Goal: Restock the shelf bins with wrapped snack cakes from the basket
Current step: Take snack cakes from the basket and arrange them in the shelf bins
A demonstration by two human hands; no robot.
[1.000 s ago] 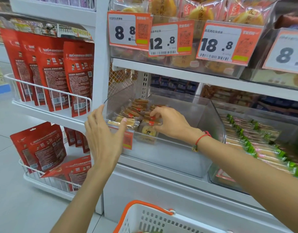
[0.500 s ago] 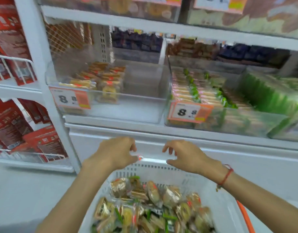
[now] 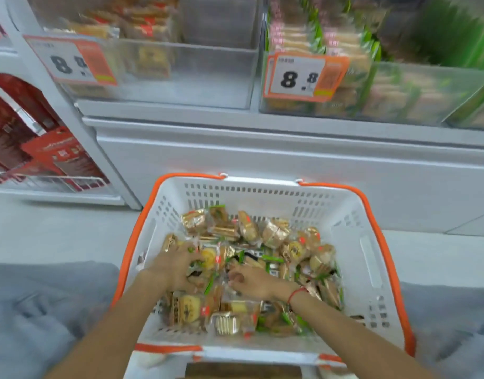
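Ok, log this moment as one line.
phase: picking | left hand: in snack cakes | right hand: in cakes | basket: stocked

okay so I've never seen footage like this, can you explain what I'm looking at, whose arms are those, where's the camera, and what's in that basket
There is no machine here. A person wears a camera on the head, looking down at their own arms. Both hands are down in a white basket with orange trim, which is full of wrapped snack cakes. The left hand curls its fingers around wrappers in the pile. The right hand, with a red wrist cord, digs in beside it; whether it grips anything is unclear. Above are clear shelf bins holding similar cakes, each with an 8.8 price tag.
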